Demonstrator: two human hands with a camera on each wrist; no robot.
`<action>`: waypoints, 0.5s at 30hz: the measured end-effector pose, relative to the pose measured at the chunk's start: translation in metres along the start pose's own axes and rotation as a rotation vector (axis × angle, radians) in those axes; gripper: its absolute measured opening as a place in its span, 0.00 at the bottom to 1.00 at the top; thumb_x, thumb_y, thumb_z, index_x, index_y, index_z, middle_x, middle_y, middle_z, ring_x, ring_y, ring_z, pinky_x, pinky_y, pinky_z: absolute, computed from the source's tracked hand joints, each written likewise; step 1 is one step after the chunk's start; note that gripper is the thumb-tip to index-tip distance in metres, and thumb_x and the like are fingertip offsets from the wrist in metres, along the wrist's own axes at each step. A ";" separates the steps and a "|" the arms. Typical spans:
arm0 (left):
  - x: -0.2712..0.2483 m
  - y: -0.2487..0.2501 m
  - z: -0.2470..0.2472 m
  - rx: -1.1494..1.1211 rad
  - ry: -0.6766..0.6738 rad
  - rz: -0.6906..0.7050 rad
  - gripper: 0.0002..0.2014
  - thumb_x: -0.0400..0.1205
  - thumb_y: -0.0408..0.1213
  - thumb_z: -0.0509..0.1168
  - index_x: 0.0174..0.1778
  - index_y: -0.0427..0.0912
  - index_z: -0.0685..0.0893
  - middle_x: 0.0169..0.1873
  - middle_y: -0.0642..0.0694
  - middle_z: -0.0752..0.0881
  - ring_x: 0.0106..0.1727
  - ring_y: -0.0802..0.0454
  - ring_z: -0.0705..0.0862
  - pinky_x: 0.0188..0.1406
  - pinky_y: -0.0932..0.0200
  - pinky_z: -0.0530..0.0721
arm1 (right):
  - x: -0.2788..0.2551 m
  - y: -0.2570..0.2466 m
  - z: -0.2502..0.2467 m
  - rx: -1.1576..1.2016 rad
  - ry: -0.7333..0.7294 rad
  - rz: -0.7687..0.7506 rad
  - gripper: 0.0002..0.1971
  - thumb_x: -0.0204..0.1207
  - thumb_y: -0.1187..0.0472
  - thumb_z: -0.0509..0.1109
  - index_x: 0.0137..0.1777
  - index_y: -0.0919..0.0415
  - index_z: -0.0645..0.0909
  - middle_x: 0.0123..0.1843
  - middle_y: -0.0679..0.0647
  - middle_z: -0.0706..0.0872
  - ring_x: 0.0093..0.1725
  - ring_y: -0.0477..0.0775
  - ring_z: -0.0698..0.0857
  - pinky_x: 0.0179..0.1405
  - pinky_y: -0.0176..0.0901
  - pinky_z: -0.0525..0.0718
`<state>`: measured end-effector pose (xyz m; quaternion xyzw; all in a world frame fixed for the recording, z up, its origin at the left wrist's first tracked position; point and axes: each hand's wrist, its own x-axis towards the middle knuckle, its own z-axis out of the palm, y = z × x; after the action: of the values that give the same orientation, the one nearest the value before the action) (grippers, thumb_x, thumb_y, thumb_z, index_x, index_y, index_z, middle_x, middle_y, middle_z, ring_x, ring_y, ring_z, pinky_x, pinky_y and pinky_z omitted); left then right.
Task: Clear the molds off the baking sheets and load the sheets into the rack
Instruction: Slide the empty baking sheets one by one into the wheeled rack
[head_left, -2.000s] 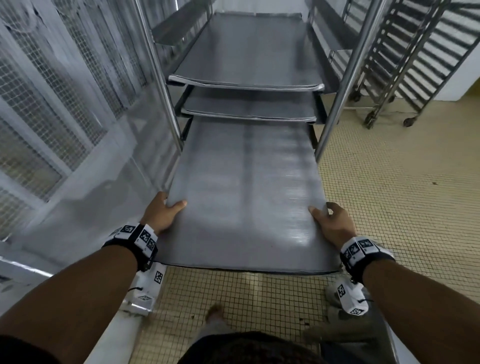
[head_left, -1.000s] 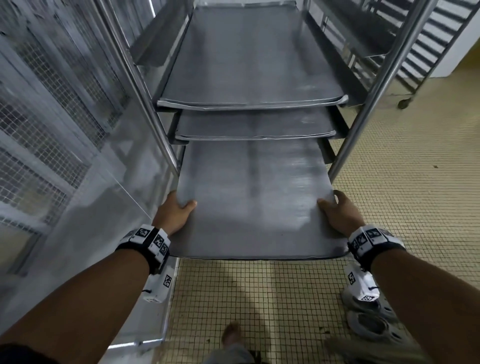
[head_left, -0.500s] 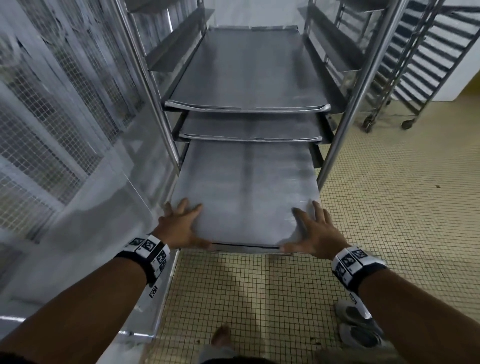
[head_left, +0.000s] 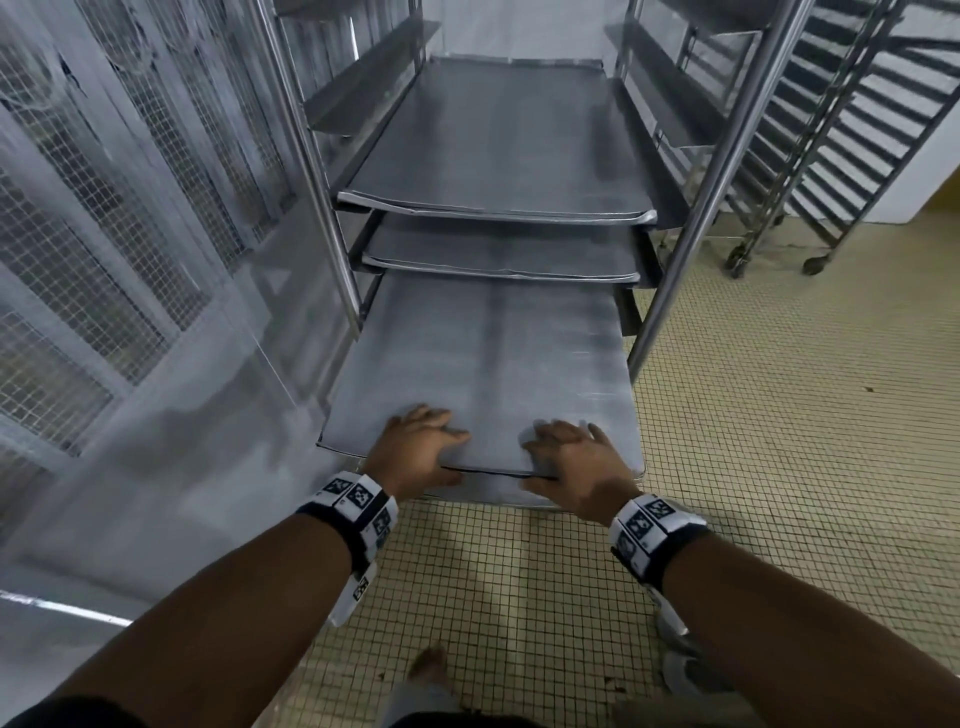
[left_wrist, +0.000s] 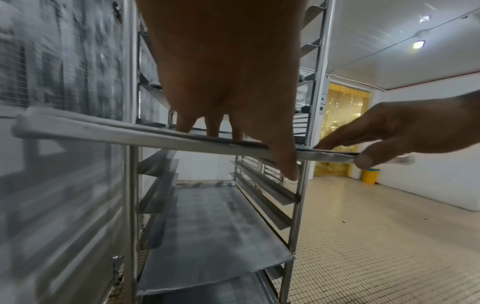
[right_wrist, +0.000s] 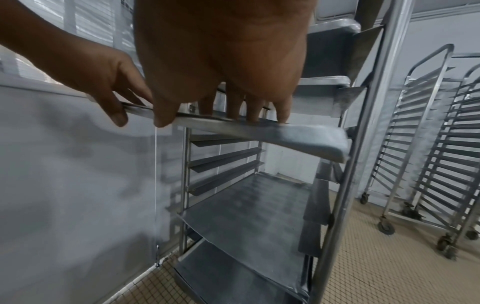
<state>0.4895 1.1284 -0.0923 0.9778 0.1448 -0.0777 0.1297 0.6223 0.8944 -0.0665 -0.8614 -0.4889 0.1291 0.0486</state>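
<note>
A bare grey baking sheet (head_left: 493, 353) sits partly inside the steel rack (head_left: 701, 208), with its near end sticking out toward me. My left hand (head_left: 415, 452) and right hand (head_left: 571, 462) lie close together on its near edge. Their fingers are flat on top and the thumbs hang over the edge. The left wrist view shows my left hand (left_wrist: 228, 61) on the sheet's rim (left_wrist: 91, 133). The right wrist view shows my right hand (right_wrist: 221, 51) on the same rim (right_wrist: 298, 135). Two more sheets (head_left: 493, 140) (head_left: 498, 254) rest fully in on the runners above. No molds are in view.
A grey wall with mesh panels (head_left: 104, 208) runs close along the rack's left side. More sheets (left_wrist: 213, 236) fill lower runners. Other wheeled racks (head_left: 831, 130) stand at the back right on the tiled floor (head_left: 779, 467). A yellow bin (left_wrist: 370, 175) stands far off.
Both hands left the sheet's side edges and moved to its near edge, then closer together. The sheet slid deeper into the rack under the two loaded sheets.
</note>
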 end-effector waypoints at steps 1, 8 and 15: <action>0.003 0.001 -0.002 -0.009 0.007 -0.007 0.35 0.76 0.61 0.71 0.80 0.63 0.70 0.86 0.53 0.61 0.87 0.47 0.53 0.84 0.39 0.54 | 0.004 -0.002 -0.001 -0.002 0.012 0.012 0.28 0.80 0.35 0.62 0.79 0.40 0.68 0.85 0.44 0.64 0.84 0.52 0.61 0.85 0.58 0.54; 0.027 -0.010 -0.018 -0.084 0.199 -0.051 0.25 0.83 0.56 0.67 0.74 0.49 0.81 0.76 0.48 0.78 0.81 0.51 0.68 0.77 0.55 0.66 | 0.032 -0.002 -0.008 -0.004 0.188 0.207 0.15 0.83 0.42 0.62 0.63 0.43 0.84 0.65 0.46 0.83 0.63 0.49 0.82 0.58 0.46 0.82; 0.061 -0.043 -0.017 0.058 0.278 0.113 0.18 0.85 0.57 0.58 0.55 0.51 0.88 0.57 0.54 0.88 0.65 0.52 0.81 0.60 0.54 0.79 | 0.061 0.007 -0.004 0.048 0.257 0.286 0.16 0.84 0.43 0.63 0.64 0.47 0.85 0.67 0.47 0.83 0.67 0.51 0.81 0.63 0.51 0.83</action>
<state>0.5364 1.1889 -0.0973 0.9891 0.1040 0.0619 0.0840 0.6587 0.9429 -0.0744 -0.9301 -0.3479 0.0355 0.1124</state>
